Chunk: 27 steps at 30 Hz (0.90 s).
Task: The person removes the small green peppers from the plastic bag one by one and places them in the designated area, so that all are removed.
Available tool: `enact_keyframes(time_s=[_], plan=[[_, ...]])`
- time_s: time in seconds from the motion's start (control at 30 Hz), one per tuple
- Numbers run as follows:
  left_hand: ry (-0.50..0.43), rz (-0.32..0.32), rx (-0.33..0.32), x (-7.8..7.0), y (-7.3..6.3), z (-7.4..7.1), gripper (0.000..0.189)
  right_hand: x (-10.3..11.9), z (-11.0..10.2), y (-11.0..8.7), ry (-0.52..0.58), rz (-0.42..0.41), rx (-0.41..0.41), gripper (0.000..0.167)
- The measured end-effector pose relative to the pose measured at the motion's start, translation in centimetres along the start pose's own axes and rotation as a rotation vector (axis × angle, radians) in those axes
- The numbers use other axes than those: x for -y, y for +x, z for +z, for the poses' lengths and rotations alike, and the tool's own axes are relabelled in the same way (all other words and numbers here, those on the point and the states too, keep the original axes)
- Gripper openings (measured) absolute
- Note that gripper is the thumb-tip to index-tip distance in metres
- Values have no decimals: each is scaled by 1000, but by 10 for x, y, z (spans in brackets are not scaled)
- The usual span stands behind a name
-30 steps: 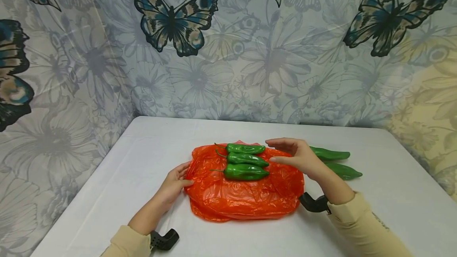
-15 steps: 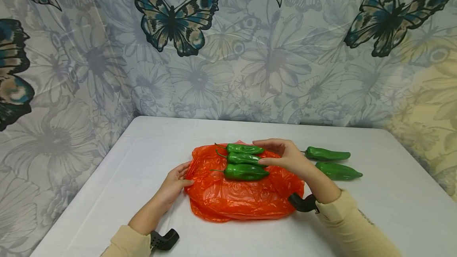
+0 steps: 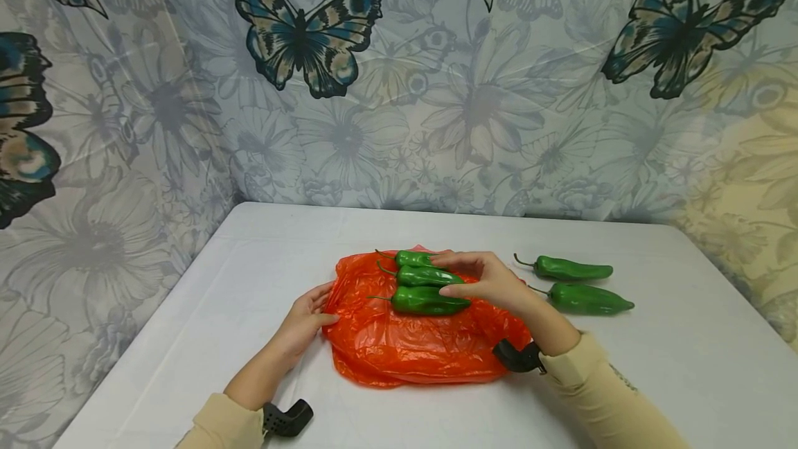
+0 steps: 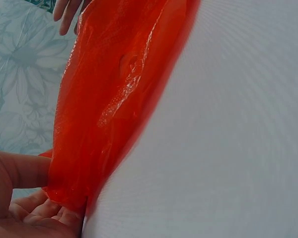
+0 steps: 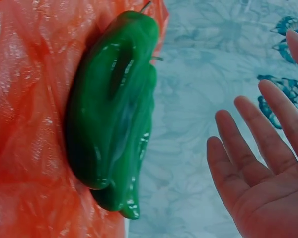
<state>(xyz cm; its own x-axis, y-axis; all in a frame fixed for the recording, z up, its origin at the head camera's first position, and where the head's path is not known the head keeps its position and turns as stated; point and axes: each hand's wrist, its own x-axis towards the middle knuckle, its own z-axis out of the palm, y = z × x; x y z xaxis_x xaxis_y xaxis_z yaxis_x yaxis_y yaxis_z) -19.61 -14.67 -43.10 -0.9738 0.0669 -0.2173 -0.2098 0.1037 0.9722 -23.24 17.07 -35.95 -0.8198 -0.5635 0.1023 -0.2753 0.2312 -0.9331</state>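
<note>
Three green chili peppers (image 3: 424, 301) lie side by side on a flattened red plastic bag (image 3: 424, 352), stems to the left. My left hand (image 3: 304, 321) pinches the bag's left edge; in the left wrist view the thumb (image 4: 30, 171) is over the bag and the fingers are under it. Over the peppers' right ends hovers my right hand (image 3: 489, 279), thumb and fingers apart, partly covering the two farther peppers. From the right wrist view, the spread right hand (image 5: 268, 173) holds nothing and is apart from the nearest pepper (image 5: 109, 104).
Two more green chili peppers (image 3: 570, 269) rest on the white table (image 3: 661, 366), right of the bag. A butterfly-patterned cloth (image 3: 386, 123) hangs behind and at the left of the table. Black wrist mounts (image 3: 288, 419) stick out from both cuffs.
My right hand has moved left, from beside the bag's right part to above the three peppers, uncovering the two peppers at the right. The left hand has stayed on the bag's edge.
</note>
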Motion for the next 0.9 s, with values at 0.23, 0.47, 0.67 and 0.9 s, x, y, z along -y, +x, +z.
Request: enact_keyframes(time_s=[0.23,0.47,0.67,0.9], plan=[[-8,1,2,1,0,0,61,-5,3,2,-30,47,6,52],[-7,-4,7,0,1,-1,61,-8,5,5,-30,62,2,53],[-5,10,21,0,-1,-2,61,-13,6,6,-40,48,0,52],[-8,7,11,1,0,-2,61,-17,7,5,-64,73,-7,51]])
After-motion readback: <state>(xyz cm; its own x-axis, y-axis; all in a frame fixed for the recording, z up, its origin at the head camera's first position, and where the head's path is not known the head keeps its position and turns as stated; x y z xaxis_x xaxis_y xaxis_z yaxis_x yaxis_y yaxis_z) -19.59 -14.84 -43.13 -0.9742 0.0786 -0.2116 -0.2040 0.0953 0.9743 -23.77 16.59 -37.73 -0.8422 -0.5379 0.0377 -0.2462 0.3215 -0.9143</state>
